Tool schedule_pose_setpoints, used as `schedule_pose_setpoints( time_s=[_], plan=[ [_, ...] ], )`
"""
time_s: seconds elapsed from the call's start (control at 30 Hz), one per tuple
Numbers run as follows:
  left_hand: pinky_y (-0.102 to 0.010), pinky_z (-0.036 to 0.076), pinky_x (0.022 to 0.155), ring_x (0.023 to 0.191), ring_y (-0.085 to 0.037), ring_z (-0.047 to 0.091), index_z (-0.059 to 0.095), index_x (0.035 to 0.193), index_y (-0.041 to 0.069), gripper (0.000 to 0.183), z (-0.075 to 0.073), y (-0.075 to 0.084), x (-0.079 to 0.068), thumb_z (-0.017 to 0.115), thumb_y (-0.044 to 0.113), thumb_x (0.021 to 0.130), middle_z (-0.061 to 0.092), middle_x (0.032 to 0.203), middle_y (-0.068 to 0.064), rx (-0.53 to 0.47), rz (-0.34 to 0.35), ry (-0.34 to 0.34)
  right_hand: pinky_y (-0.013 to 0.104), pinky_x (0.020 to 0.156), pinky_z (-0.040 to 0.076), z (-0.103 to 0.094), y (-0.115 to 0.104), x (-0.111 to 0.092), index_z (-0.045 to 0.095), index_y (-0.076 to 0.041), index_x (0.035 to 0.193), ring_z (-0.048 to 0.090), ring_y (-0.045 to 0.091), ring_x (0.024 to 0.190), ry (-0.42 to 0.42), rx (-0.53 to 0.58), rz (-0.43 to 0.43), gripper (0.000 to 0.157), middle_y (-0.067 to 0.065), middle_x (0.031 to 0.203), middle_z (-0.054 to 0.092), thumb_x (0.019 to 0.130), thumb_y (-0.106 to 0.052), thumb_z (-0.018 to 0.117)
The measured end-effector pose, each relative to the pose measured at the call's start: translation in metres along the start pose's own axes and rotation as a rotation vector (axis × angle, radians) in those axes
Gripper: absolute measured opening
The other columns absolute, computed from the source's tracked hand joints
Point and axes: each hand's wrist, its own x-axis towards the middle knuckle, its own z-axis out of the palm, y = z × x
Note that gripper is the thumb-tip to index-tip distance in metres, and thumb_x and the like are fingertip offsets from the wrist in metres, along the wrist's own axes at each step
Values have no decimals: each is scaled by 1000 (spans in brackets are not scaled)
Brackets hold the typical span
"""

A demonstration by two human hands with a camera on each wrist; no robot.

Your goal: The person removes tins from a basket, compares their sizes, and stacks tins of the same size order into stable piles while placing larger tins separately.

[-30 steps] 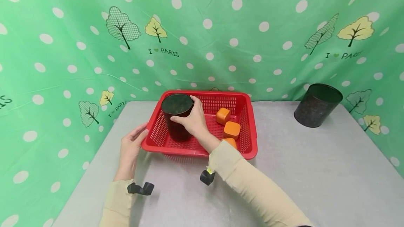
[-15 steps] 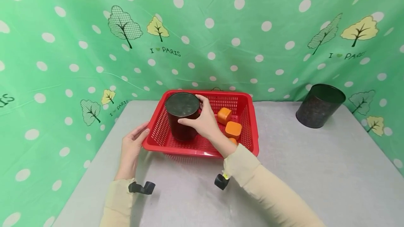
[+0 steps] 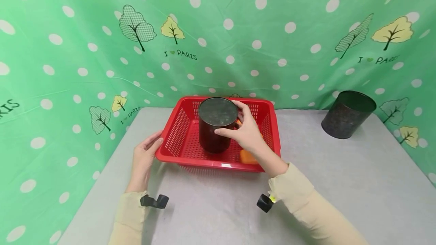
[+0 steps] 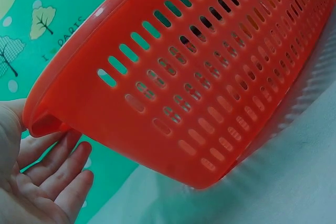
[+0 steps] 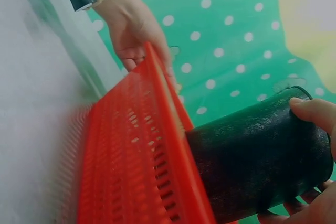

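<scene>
My right hand (image 3: pixel 246 129) grips a black cylindrical container (image 3: pixel 215 135) by its upper part, thumb on the near side and fingers round the right. The container stands about upright inside a red plastic basket (image 3: pixel 201 160), near its middle; contact with the basket floor cannot be made out. In the right wrist view the container (image 5: pixel 257 150) rises above the basket rim. My left hand (image 3: pixel 144 158) holds the basket's left front corner, with the thumb at the rim and fingers beneath in the left wrist view. An orange block (image 3: pixel 248 157) lies in the basket's right part; other orange pieces are mostly hidden by my right hand.
A second black container (image 3: pixel 347 114), open at the top and leaning, is at the back right of the grey table (image 3: pixel 340 184). A green dotted cloth (image 3: pixel 272 48) hangs behind and along the sides. Each wrist wears a small black camera mount.
My right hand has carried the black container from the basket's left side rightward to near its middle, so it now covers more of the orange blocks. My left hand has kept its hold.
</scene>
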Motion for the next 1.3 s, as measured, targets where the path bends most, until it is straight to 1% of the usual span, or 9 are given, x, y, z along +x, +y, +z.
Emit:
schedule_pose_setpoints(
  time_s=[0.1,0.23,0.4,0.47,0.6,0.7,0.83,1.0,1.3],
  plan=[
    [-10,52,85,98,6,65,59,139,13,47,0,0,0,67,28,96,69,115,13,-4,16,-3,47,116,40,-13,-4,-5,31,-19,150,37,23,147,12,-15,2,89,5,148,40,78,-13,84],
    [-9,52,84,97,7,65,58,140,12,48,0,1,-1,67,29,96,68,121,9,-1,23,-7,46,115,41,-28,-9,-12,30,-20,151,34,21,149,40,-36,21,91,2,152,38,79,-15,84],
    [-9,53,82,96,7,65,58,140,12,49,1,1,-1,67,30,96,66,128,2,6,23,1,42,115,42,-45,-20,-19,28,-19,152,41,17,143,63,-3,9,90,0,153,38,81,-10,82],
    [-9,53,83,97,7,65,58,140,12,48,1,1,-1,67,29,96,66,130,0,5,22,3,36,112,45,-52,-26,-22,27,-18,152,43,16,141,73,11,7,89,0,152,39,82,-8,80],
    [-9,52,84,98,7,65,59,139,13,46,1,1,-1,66,29,96,66,130,2,13,11,10,18,102,48,-66,-38,-29,27,-17,152,43,15,141,112,33,-8,87,0,151,40,83,-4,77],
    [-9,53,84,98,7,65,58,140,14,47,1,1,-1,66,29,96,66,129,3,15,7,8,11,95,49,-77,-44,-33,30,-16,151,45,15,138,142,70,-51,85,1,150,41,82,0,77],
    [-10,53,83,98,7,65,58,140,12,48,2,2,-1,66,28,96,66,129,3,4,8,3,10,90,51,-92,-48,-37,33,-15,149,47,14,131,172,104,-101,82,1,147,41,81,4,76],
    [-10,53,83,97,6,65,58,140,13,47,2,3,-1,67,28,96,66,125,5,4,-3,6,8,87,52,-111,-51,-43,32,-15,150,45,14,131,207,132,-116,84,-1,147,40,82,5,76],
    [-9,50,85,98,8,64,58,140,12,47,-1,2,1,65,27,97,67,107,22,9,13,-15,9,86,53,-142,-48,-52,35,-14,146,51,11,124,280,233,-170,81,-3,137,49,80,14,73]
  ],
)
